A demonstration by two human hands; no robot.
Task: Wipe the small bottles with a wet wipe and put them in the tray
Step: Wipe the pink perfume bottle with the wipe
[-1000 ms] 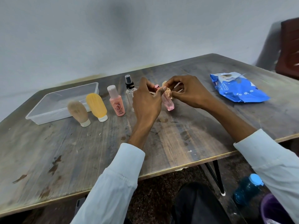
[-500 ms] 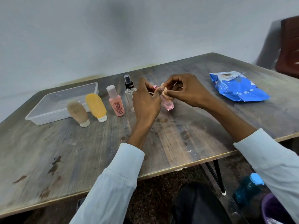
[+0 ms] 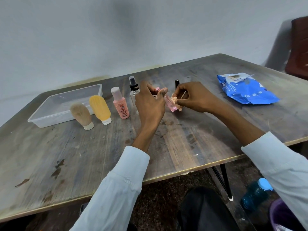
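I start with the table [image 3: 83, 164], a worn wooden top that fills the scene. On its far left sits the clear plastic tray [image 3: 51, 112], with nothing in it that I can see. At the far right lies the blue wet-wipe pack [image 3: 246, 90]. In front of the tray stand a tan tube [image 3: 80, 115] and a yellow tube [image 3: 100, 109], then to their right a pink lotion bottle [image 3: 120, 104] and a clear spray bottle [image 3: 134, 92], part hidden behind my left hand [image 3: 150, 104].

That left hand grips the small pink bottle [image 3: 170, 105] near its top, thumb and fingers curled round it. The bottle tilts, its long axis running from far-left at the cap down to near-right at the base, which hangs just above the table. My right hand [image 3: 195, 97] pinches a bunched-up wipe [image 3: 175, 102] against the bottle's right side. A thin dark item [image 3: 177, 83] shows just beyond that hand; I cannot tell what it is.

The relation that matters: the tray lies well to the left of the bottle, beyond the row of four standing bottles. The left hand already holds the bottle and is the nearer one, so I judge that it should carry it over or around that row, once wiping is done.
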